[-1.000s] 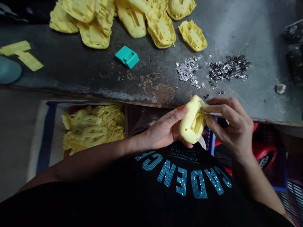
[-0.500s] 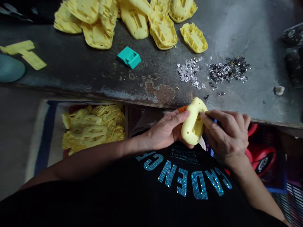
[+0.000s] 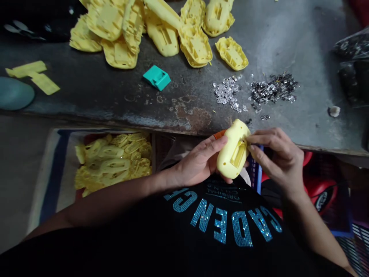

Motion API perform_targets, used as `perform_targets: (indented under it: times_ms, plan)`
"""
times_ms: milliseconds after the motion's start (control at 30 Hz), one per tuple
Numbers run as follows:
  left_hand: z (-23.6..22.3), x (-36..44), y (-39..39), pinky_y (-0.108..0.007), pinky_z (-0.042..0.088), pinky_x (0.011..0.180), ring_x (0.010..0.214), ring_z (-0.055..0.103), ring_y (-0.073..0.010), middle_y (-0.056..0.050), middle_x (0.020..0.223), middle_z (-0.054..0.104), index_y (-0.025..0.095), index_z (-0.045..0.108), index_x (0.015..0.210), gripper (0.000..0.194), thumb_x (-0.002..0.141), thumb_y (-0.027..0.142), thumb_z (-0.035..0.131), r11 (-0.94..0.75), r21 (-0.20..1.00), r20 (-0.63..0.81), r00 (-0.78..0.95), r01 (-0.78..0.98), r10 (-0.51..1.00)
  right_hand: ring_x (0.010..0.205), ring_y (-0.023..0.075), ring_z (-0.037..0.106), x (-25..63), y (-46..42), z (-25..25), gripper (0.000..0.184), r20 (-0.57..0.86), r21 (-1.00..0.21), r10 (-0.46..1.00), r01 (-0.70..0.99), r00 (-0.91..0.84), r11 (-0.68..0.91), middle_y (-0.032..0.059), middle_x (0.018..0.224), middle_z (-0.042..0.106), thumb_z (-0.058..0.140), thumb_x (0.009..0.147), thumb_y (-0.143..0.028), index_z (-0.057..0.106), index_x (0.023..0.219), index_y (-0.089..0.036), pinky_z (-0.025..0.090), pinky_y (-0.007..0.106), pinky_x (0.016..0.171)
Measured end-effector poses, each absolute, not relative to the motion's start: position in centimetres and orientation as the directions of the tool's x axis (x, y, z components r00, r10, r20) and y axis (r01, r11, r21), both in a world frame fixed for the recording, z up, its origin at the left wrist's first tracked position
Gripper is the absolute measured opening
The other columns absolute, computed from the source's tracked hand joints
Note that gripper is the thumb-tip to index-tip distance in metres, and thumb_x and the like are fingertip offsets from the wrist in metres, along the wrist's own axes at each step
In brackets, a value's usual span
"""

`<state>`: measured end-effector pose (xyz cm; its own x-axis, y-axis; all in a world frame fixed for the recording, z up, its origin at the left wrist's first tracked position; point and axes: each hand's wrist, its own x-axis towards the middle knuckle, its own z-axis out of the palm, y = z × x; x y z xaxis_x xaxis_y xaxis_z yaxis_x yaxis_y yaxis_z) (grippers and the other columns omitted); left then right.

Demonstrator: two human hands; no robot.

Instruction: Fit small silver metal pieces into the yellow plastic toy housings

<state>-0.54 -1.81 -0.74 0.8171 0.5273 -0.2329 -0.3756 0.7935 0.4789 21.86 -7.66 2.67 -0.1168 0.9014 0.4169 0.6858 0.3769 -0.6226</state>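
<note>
My left hand [image 3: 203, 159] is wrapped round a yellow plastic shell [image 3: 230, 156], thumb on its near face and fingers behind. The shell is held tilted, in front of the bench edge, with its rectangular slot facing me. My right hand [image 3: 278, 159] is pinched at the slot's upper right side; whatever sits between the fingertips is too small to make out. On the bench beyond lie a heap of small silvery metal clips [image 3: 226, 92] and a darker heap of small metal pieces [image 3: 273, 89].
More yellow shells [image 3: 121, 54] are piled at the back of the bench [image 3: 103, 92]. A teal plastic block [image 3: 157, 77] and flat yellow strips [image 3: 44, 82] lie to the left. Below, a container holds yellow parts [image 3: 112, 163]. Clear bags [image 3: 354, 46] sit at the right.
My right fingers pressed over the shell's slot half a second ago and have since drawn back to its right edge, showing more of the slot. My left hand keeps its hold.
</note>
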Motion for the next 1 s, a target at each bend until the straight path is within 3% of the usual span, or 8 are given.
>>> perform_targets:
  times_ms: [100,300,367,500,633,867,1000]
  plan:
    - [-0.5,-0.5,-1.8,-0.035,0.072,0.056,0.097,0.087,-0.0322,-0.010,0.128,0.081,0.027,0.063,0.146,0.060,0.098,0.055,0.085,0.778,0.504,-0.222,0.815,-0.375,0.536,0.098,0.0230,0.074,22.6,-6.5,3.4,0.010,0.351,-0.742,0.931,0.578,-0.099,0.341,0.0032,0.102,0.078,0.081,0.100,-0.019,0.077,0.104,-0.027,0.058,0.041,0.086]
    - [-0.7,-0.5,-2.3,-0.027,0.071,0.077,0.100,0.085,-0.0222,-0.006,0.123,0.085,0.029,0.071,0.146,0.058,0.095,0.047,0.091,0.737,0.571,-0.294,0.749,-0.361,0.594,0.095,0.0245,0.070,22.7,-5.2,4.3,0.009,0.320,-0.657,0.921,0.649,-0.222,0.384,0.0031,0.099,0.075,0.079,0.100,-0.023,0.071,0.097,-0.026,0.055,0.043,0.087]
    - [-0.8,-0.5,-2.3,-0.024,0.071,0.077,0.098,0.084,-0.0193,-0.005,0.122,0.085,0.030,0.072,0.145,0.055,0.095,0.042,0.092,0.746,0.566,-0.316,0.745,-0.350,0.588,0.091,0.0240,0.067,22.7,-5.0,4.3,0.011,0.305,-0.637,0.917,0.661,-0.257,0.397,0.0033,0.095,0.073,0.078,0.099,-0.025,0.068,0.094,-0.026,0.053,0.043,0.085]
    - [-0.6,-0.6,-1.8,-0.031,0.072,0.062,0.094,0.086,-0.0268,-0.008,0.118,0.083,0.028,0.070,0.138,0.050,0.098,0.052,0.086,0.813,0.493,-0.248,0.845,-0.311,0.474,0.088,0.0229,0.065,22.9,-4.8,3.9,0.014,0.318,-0.676,0.910,0.608,-0.268,0.416,0.0021,0.090,0.070,0.076,0.098,-0.023,0.064,0.091,-0.026,0.053,0.041,0.082]
    - [-0.4,-0.5,-1.5,-0.035,0.074,0.061,0.104,0.087,-0.0328,-0.008,0.125,0.082,0.027,0.068,0.133,0.047,0.099,0.055,0.084,0.834,0.463,-0.198,0.882,-0.301,0.428,0.088,0.0222,0.066,23.1,-5.0,3.8,0.014,0.290,-0.745,0.933,0.562,-0.212,0.359,0.0018,0.091,0.070,0.073,0.099,-0.022,0.063,0.091,-0.027,0.054,0.041,0.081]
    - [-0.6,-0.1,-2.0,-0.032,0.072,0.059,0.094,0.086,-0.0275,-0.006,0.115,0.084,0.030,0.069,0.141,0.052,0.097,0.052,0.087,0.810,0.498,-0.261,0.837,-0.310,0.481,0.088,0.0240,0.064,23.2,-5.2,4.5,0.014,0.205,-0.682,0.948,0.660,-0.243,0.316,0.0036,0.089,0.068,0.074,0.100,-0.030,0.065,0.091,-0.026,0.052,0.042,0.080]
    - [-0.6,-0.3,-2.3,-0.025,0.070,0.070,0.089,0.083,-0.0190,-0.004,0.111,0.084,0.029,0.070,0.145,0.058,0.094,0.044,0.092,0.773,0.549,-0.341,0.759,-0.319,0.555,0.088,0.0235,0.063,23.0,-5.2,4.6,0.012,0.226,-0.607,0.943,0.722,-0.245,0.333,0.0032,0.090,0.067,0.074,0.099,-0.027,0.065,0.091,-0.025,0.050,0.041,0.081]
